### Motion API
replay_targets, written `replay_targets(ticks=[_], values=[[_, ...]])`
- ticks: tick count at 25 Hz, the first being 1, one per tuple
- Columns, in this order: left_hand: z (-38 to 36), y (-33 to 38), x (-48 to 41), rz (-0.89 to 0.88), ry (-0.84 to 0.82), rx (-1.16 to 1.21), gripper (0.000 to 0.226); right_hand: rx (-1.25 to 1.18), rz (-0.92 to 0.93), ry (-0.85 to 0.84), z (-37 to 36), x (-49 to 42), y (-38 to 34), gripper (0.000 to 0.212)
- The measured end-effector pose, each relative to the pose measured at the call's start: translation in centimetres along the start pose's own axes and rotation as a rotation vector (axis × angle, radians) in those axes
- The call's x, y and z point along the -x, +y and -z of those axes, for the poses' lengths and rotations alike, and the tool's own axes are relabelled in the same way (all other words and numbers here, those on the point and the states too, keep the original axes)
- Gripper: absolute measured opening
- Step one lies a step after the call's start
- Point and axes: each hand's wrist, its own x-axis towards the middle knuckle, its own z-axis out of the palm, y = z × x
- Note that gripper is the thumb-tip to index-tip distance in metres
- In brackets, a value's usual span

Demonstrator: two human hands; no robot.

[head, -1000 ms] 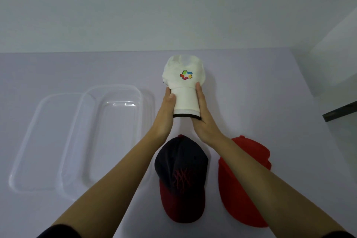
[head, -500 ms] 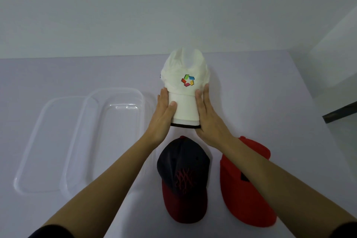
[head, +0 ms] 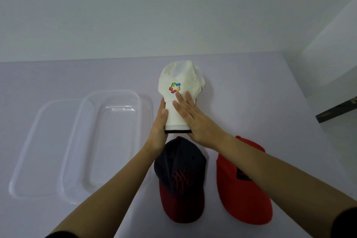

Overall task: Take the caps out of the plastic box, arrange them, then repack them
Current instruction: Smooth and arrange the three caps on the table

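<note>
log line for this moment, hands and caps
left hand: along white cap brim edge | right hand: flat on brim | navy cap, red cap: on table | plastic box: empty

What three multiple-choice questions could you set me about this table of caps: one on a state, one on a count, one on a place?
1. The plastic box is:
A. holding no caps
B. full of caps
C. shut with a lid

2. Caps on the table:
A. two
B. three
C. four

3. The white cap lies:
A. in the plastic box
B. beyond the navy cap, farther from the person
C. on top of the navy cap

Answers:
1 A: its clear bottom shows with nothing in it.
2 B: there is a white cap, a navy cap and a red cap.
3 B: its brim, under the flat right hand, ends just past the navy cap's crown.
</note>
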Motion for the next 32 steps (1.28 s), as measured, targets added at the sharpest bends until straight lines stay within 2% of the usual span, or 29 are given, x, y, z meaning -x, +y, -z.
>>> replay_targets(ticks=[3, 7, 8, 10, 12, 16, 19, 21, 23, 25, 27, 30, 31, 32], values=[[0.6, 0.3, -0.1, -0.039, 0.024, -0.159, 0.047, 0.138, 0.112, 0.065, 0.6, 0.2, 1.1, 0.079], [1.9, 3.3, -1.9, -0.091, 0.287, -0.402, 0.052, 0.284, 0.267, 0.192, 2.2, 0.0, 1.7, 0.072], [2.4, 4.4, -2.5, -0.127, 0.299, -0.437, 0.053, 0.317, 0.295, 0.211, 2.2, 0.1, 1.8, 0.073], [3.3, 6.3, -3.7, -0.190, 0.217, -0.525, 0.055, 0.381, 0.334, 0.239, 2.0, 0.4, 1.9, 0.078], [3.8, 7.9, -4.7, -0.160, 0.088, -0.547, 0.052, 0.427, 0.342, 0.259, 1.7, 0.7, 2.2, 0.077], [3.7, 10.2, -6.0, -0.021, -0.115, -0.674, 0.020, 0.480, 0.318, 0.238, 1.0, 1.4, 2.8, 0.068], [3.7, 10.8, -6.3, 0.018, -0.188, -0.639, 0.026, 0.470, 0.288, 0.210, 0.8, 1.8, 3.1, 0.064], [3.4, 11.0, -6.3, 0.008, -0.226, -0.596, 0.027, 0.440, 0.246, 0.189, 0.8, 1.7, 3.0, 0.075], [3.1, 11.1, -6.4, -0.072, -0.186, -0.661, 0.031, 0.400, 0.156, 0.113, 0.9, 1.4, 2.9, 0.094], [2.9, 11.0, -6.7, -0.176, -0.119, -0.735, 0.035, 0.263, -0.017, 0.080, 1.3, 1.1, 2.6, 0.109], [3.0, 11.2, -6.9, -0.201, -0.095, -0.720, 0.033, -0.055, -0.291, 0.183, 1.8, 0.6, 2.1, 0.098], [2.7, 11.6, -7.2, -0.172, -0.132, -0.657, 0.032, -0.796, -0.804, 0.338, 2.7, -0.8, 1.7, 0.065], [2.4, 11.7, -7.3, -0.170, -0.144, -0.649, 0.032, -1.116, -0.882, 0.330, 3.0, -1.2, 1.5, 0.058], [2.1, 11.7, -7.4, -0.178, -0.146, -0.656, 0.030, -1.429, -0.904, 0.299, 3.1, -1.5, 1.4, 0.064]])
